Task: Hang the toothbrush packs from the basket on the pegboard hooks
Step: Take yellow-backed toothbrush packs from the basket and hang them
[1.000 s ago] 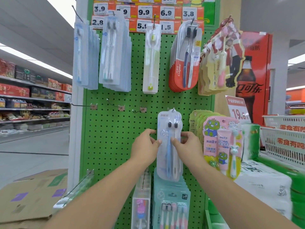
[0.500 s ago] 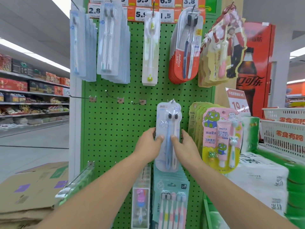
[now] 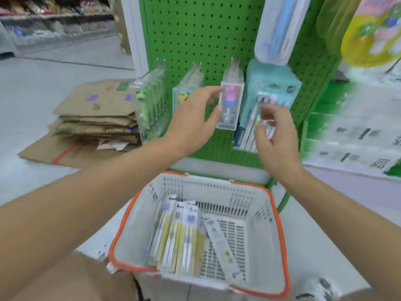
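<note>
While both hands, left hand [image 3: 193, 118] and right hand [image 3: 275, 135], hover spread and empty before the green pegboard [image 3: 195, 35], the yellow-and-white carded toothbrush packs [image 3: 180, 233] lie below them in the white orange-rimmed plastic basket [image 3: 256, 192], lengthwise away from the person, nearer the left.

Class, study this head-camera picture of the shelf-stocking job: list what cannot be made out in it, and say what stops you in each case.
- Printing on the toothbrush packs in the basket: motion blur.
- Number of packs there: they overlap.
- Top of the blue pack and its hook: cut off by the upper edge.
- Whether the left hand touches the pink pack: blurred.
- Text on the white bundles at right: smeared.
</note>
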